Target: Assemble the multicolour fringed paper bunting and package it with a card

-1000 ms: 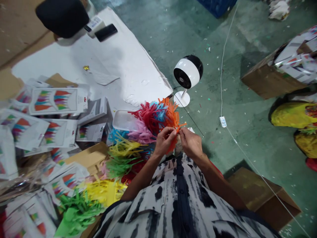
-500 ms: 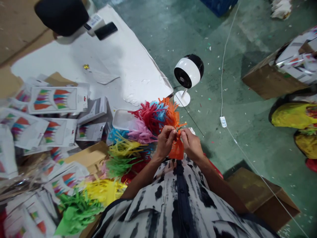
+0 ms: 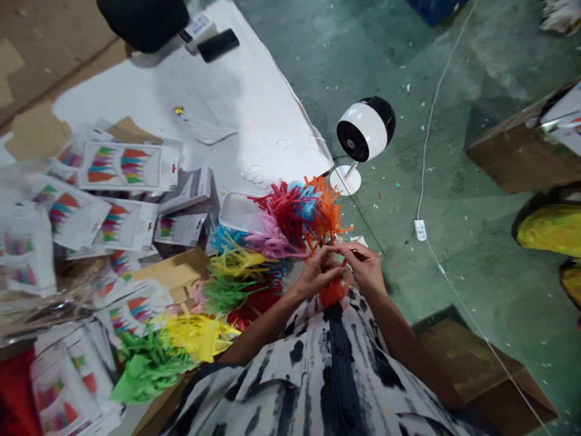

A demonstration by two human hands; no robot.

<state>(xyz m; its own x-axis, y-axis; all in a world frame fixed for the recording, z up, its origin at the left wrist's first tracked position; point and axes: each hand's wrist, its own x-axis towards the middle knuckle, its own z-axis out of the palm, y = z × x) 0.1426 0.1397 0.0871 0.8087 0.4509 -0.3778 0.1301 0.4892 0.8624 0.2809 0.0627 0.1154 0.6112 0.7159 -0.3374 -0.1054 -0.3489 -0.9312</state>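
Your left hand (image 3: pixel 318 277) and right hand (image 3: pixel 368 267) both pinch the orange paper fringe (image 3: pixel 334 292), held close in, likely for finger control.

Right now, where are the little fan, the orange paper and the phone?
little fan (image 3: pixel 365 124): head view, on its white round shell.
orange paper (image 3: pixel 333 292): head view, on its crumpled lower part.
phone (image 3: pixel 218 45): head view, middle of its dark face.

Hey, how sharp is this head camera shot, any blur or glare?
Head view: left hand and right hand on the orange fringe look fairly sharp; printed packets at the left edge smear; light is soft and even; slight sheen on the clear wrap lower left.
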